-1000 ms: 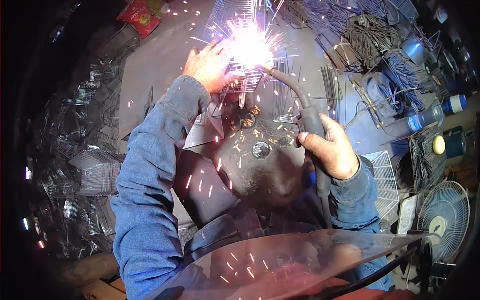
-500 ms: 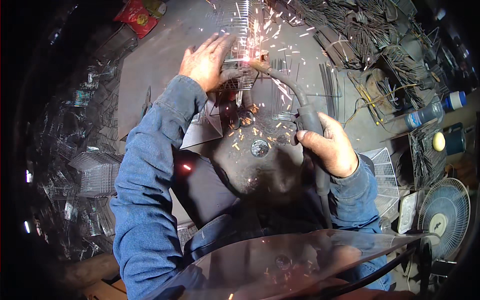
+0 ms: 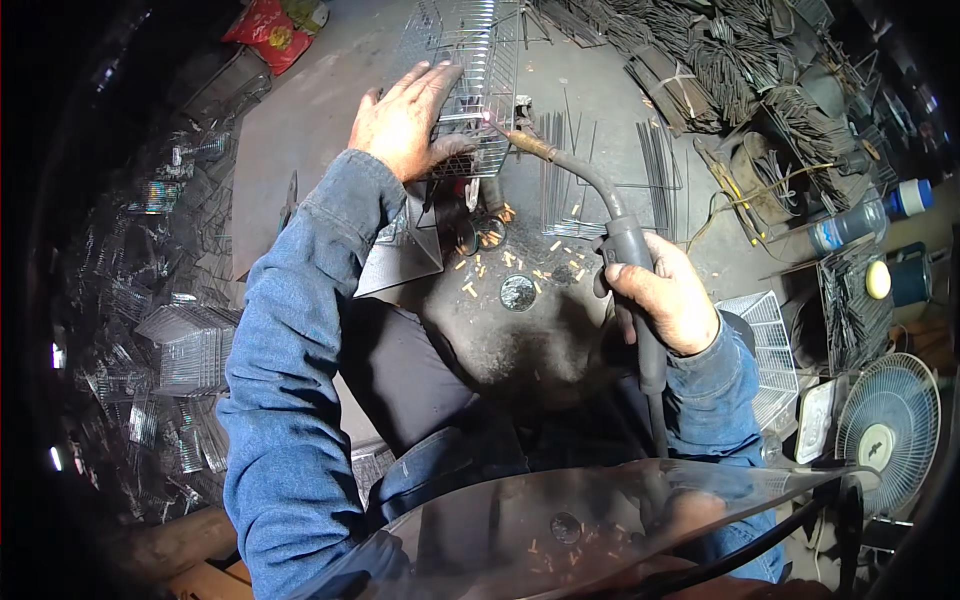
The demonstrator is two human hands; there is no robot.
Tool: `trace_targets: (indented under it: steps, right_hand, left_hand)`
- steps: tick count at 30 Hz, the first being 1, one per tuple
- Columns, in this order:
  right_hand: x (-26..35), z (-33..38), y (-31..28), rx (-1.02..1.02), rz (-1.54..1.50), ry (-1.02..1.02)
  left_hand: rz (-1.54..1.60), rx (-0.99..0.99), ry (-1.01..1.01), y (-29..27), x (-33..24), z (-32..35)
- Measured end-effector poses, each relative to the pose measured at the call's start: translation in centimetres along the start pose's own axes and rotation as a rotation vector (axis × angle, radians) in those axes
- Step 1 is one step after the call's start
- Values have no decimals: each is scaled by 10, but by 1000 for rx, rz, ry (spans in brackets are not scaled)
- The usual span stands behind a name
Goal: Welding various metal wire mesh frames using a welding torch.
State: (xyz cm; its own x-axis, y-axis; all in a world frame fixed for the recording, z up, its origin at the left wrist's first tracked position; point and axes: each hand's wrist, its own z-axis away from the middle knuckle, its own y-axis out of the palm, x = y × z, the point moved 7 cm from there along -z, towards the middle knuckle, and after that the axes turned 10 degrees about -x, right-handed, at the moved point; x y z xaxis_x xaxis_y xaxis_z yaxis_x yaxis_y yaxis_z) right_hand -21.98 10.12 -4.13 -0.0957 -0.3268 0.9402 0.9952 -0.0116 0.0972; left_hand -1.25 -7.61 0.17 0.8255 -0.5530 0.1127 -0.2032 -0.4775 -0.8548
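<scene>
Fingers press wire basket; torch gripped.

You're in a metalworking shop: a welding torch lies over a scorched steel bench, bundles of wire rods are heaped at the back, finished wire racks pile up alongside, and a fan stands nearby.

Bright metal wire basket, brass-tipped matt black welding torch, blue denim sleeves, dull scorched worktop.
</scene>
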Motion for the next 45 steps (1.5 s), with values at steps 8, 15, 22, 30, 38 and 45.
trace_targets:
  steps: [8,15,22,30,38,45]
  right_hand:
    - [4,-3,3,-32,-1,-70]
    - [0,-1,2,6,34,-3]
    - [2,-1,3,-2,39,1]
    - [29,-14,-51,-242,-165,-194]
    - [2,-55,-64,-223,-389,-195]
    - [5,-89,-74,-356,-336,-225]
  left_hand:
    - [-31,46,-53,5,5,3]
    - [14,13,-49,1,2,1]
    - [-36,20,-51,1,4,1]
    - [-17,206,-15,-1,-50,-26]
    - [-135,249,520,14,-68,-90]
    - [-201,274,264,43,-90,-156]
